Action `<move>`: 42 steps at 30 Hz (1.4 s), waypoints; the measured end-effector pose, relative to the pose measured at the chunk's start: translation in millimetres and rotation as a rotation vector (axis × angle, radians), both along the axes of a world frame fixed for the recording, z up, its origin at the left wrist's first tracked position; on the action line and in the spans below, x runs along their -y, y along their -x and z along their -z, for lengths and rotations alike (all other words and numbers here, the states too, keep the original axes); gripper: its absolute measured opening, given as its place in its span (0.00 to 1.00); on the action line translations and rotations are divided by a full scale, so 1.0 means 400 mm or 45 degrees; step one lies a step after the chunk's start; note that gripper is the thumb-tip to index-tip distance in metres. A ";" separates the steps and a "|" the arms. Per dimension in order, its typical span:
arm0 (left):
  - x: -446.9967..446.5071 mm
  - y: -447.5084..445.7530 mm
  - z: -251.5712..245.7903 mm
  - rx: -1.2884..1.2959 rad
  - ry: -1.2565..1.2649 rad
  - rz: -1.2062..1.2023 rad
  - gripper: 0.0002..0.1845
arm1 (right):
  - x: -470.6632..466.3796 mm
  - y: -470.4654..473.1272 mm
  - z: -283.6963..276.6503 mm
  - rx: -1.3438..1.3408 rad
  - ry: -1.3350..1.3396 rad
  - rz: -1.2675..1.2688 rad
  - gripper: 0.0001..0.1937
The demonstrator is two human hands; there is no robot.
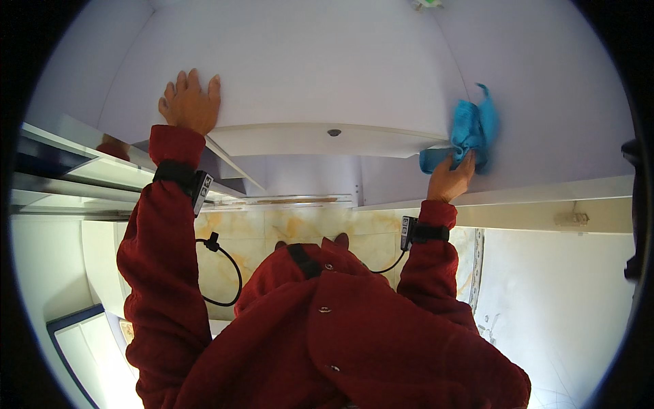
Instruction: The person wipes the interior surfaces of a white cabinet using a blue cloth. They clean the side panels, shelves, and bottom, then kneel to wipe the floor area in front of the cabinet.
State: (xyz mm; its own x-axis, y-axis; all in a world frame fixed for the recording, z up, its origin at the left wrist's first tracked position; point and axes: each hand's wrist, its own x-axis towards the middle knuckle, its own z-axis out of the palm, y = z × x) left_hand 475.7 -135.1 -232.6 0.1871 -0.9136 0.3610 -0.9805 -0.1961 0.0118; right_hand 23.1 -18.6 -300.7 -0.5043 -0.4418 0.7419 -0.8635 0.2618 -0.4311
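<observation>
My left hand (pixel 191 105) lies with its fingers spread on a white shelf board (pixel 317 76), near the board's front left corner. At the right, my right hand (pixel 452 176) grips a bunched blue cloth (pixel 467 128) between thumb and fingers. The cloth rests against the pale side panel, beside the right end of the board's front edge. One tail of it points away from me along the panel, and a folded part hangs to the left of my fingers. A small dark round lock or knob (pixel 334 133) sits at the middle of the front edge.
Below the board is an open compartment with a small divider (pixel 235 163) at its left. A sliding-door track (pixel 301 200) runs along the bottom, above a marbled tile floor (pixel 230 220). Glossy door panels (pixel 76 148) stand at the left. A small green and white object (pixel 428 4) lies at the far top.
</observation>
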 end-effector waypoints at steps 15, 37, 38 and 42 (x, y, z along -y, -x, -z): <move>0.009 -0.021 0.023 0.091 0.077 0.041 0.34 | -0.015 0.110 0.380 0.726 -0.470 -0.173 0.24; 0.003 0.028 0.026 0.083 0.052 0.047 0.31 | -0.207 0.147 -0.560 -1.414 -0.067 -0.053 0.25; 0.004 0.033 0.026 0.103 0.026 0.037 0.32 | -0.214 0.156 -0.608 -1.494 -0.074 -0.072 0.24; 0.002 0.048 0.010 0.081 -0.069 0.052 0.33 | -0.214 0.188 -0.715 -1.692 -0.391 -0.017 0.20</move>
